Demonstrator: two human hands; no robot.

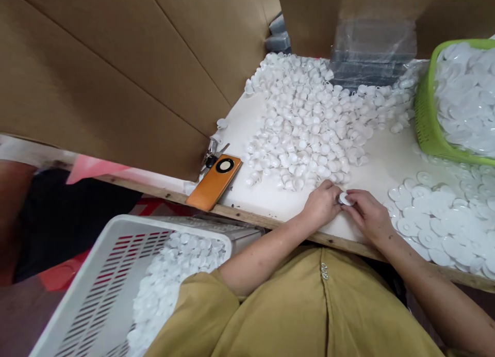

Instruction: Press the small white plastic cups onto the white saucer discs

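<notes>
Head view: the right hand [359,208] pinches a white disc [345,199], right of the orange phone [214,185]; the left hand [322,203] curls beside the disc, its grip indiscernible. Heaped white pieces [305,127] lie right of the phone, flat discs [444,220] and a green basket [424,122] farther right, a white crate [124,225] below.

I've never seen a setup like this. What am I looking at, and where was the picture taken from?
No machine shows here: these are a person's bare hands, seen by a camera worn on their head, looking down. The right hand pinches a small white disc; the left hand meets it, its grip partly hidden. On the table lie a heap of small white cup-shaped pieces, flat white discs, an orange phone and a filled green basket.
</notes>
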